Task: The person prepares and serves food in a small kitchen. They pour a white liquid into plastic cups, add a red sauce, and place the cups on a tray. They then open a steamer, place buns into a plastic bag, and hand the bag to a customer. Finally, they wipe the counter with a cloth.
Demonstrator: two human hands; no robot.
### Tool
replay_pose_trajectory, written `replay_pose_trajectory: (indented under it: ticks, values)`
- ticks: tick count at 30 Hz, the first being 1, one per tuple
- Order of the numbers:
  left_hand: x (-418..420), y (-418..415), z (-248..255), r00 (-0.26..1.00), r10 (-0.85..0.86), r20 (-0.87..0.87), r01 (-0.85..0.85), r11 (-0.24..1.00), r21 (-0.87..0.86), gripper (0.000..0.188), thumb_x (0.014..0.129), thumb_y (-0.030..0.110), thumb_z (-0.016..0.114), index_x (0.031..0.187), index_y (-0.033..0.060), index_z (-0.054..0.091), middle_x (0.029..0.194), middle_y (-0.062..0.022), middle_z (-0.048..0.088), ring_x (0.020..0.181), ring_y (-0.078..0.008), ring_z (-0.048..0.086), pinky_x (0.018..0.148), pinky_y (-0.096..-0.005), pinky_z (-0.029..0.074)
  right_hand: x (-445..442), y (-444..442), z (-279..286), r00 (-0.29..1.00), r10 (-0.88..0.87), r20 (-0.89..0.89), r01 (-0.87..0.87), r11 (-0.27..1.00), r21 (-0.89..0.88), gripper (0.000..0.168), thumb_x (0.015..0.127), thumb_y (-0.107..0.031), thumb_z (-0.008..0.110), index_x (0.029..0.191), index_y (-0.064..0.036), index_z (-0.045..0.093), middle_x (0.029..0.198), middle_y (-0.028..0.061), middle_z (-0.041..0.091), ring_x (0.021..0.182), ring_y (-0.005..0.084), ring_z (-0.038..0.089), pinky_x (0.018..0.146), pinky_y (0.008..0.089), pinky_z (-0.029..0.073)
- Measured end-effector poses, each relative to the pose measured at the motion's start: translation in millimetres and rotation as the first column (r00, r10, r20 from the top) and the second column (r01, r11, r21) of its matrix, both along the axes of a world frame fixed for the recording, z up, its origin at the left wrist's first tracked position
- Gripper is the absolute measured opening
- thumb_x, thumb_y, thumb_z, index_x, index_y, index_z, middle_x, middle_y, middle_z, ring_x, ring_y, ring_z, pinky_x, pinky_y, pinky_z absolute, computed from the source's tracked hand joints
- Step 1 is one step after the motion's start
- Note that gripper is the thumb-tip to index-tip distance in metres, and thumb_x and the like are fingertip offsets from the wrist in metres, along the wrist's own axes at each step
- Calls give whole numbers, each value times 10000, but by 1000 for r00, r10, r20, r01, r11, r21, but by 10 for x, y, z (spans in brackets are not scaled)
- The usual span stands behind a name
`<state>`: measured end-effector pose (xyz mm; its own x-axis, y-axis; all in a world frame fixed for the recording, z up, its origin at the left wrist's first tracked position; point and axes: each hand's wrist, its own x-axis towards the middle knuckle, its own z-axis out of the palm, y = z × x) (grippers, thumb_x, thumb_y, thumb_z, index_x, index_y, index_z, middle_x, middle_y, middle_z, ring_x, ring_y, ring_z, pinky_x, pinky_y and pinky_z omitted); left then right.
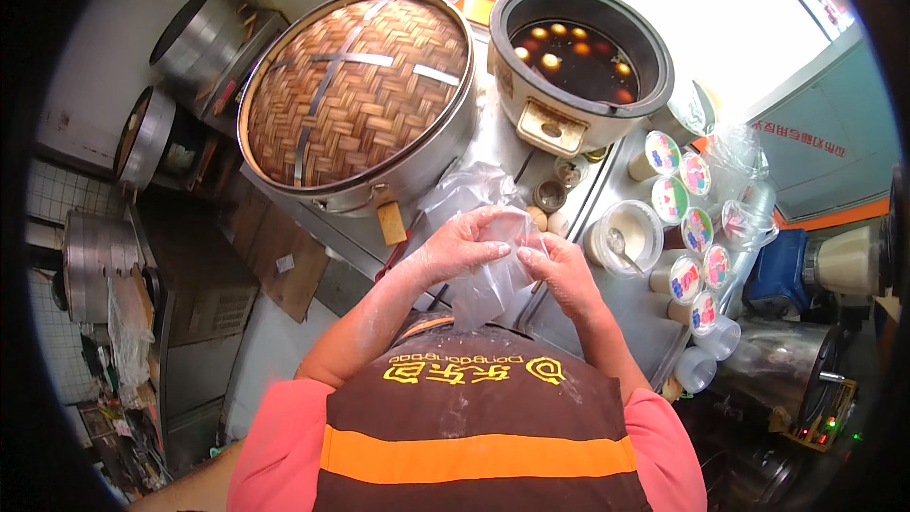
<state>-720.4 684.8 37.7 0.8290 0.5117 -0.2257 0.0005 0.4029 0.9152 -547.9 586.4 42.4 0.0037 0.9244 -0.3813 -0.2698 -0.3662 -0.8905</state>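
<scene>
A thin clear plastic bag [490,284] hangs between my two hands, in front of my apron. My left hand [466,245] pinches its upper edge between thumb and fingers. On the other side, my right hand [558,263] grips the same edge, thumb towards the left thumb. Flour-like white dust marks both hands. Behind the left hand lies a crumpled bundle of plastic bags [473,188]. Two eggs [557,222] sit just beyond my right fingers, partly hidden. Whether anything is inside the bag I cannot tell.
A big steamer with a woven bamboo lid [362,92] stands front left. Beside it, a cooker [551,139] holds eggs in dark liquid. To the right are a tub of white contents with a spoon [603,263] and several sealed cups [670,199]. A person stands beyond the counter.
</scene>
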Motion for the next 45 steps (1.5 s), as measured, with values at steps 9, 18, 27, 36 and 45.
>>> replay_pose_trajectory:
  ticks: [9,18,27,36,45]
  values:
    - [43,81,-18,966,-33,-258,104,958,267,307,873,73,503,1173,51,567,1144,-22,569,977,-76,500,877,-242,396,71,-123,184,980,24,196,-28,999,17,239,871,-109,539,1089,-12,536,691,7,535,517,52,467,474,209,398]
    - [19,-38,-7,998,53,-43,-33,924,382,233,825,112,568,1035,59,655,1361,-123,376,1228,-251,365,1022,-389,284,30,-222,133,845,-143,516,-43,942,332,259,835,-197,619,991,7,594,893,63,607,840,140,551,739,294,449]
    - [-27,-31,-64,1000,14,-8,-12,963,269,184,807,94,578,958,49,675,1353,-112,409,1258,-220,354,1017,-369,288,52,-210,183,916,-85,391,-6,974,225,181,838,-154,608,892,18,625,722,24,615,649,64,522,592,223,428]
    - [-20,-166,96,756,652,63,-462,463,757,207,796,97,610,995,43,586,1027,-52,568,1028,-132,498,870,-289,408,46,-119,59,941,-193,278,138,969,205,129,796,-108,650,806,17,619,679,14,596,623,55,502,558,218,412]
    - [162,-258,-55,988,143,-55,-146,988,-43,102,819,150,642,837,85,565,806,-3,591,737,-73,529,663,-217,428,-306,12,80,872,-286,398,100,899,427,161,737,-75,676,703,-12,532,650,29,558,608,96,515,562,244,434]
